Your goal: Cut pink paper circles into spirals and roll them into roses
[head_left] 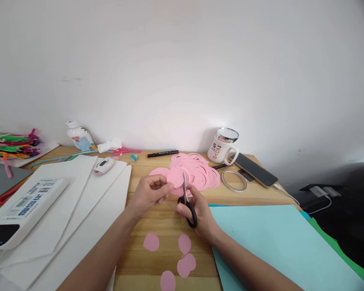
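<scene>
Between the thumb and fingers of my left hand (150,193) is a pink paper circle (175,178), pinched at its lower left edge. My right hand (202,212) grips black-handled scissors (191,214), thumb and fingers at the handle loops. The blades point up and lie against the right part of the circle. Behind both hands spreads a heap of pink paper scraps (202,167) with round cut-outs. Several small pink petal-shaped pieces (151,242) lie on the wooden table (139,264) nearer to me.
Left are white paper sheets (87,214), a white boxy device (30,210), a bottle (80,136) and colourful pipe cleaners (12,143). A marker (163,154), mug (219,150), tape roll (234,181) and phone (255,169) sit farther back. Light-blue paper (269,238) lies under my right forearm.
</scene>
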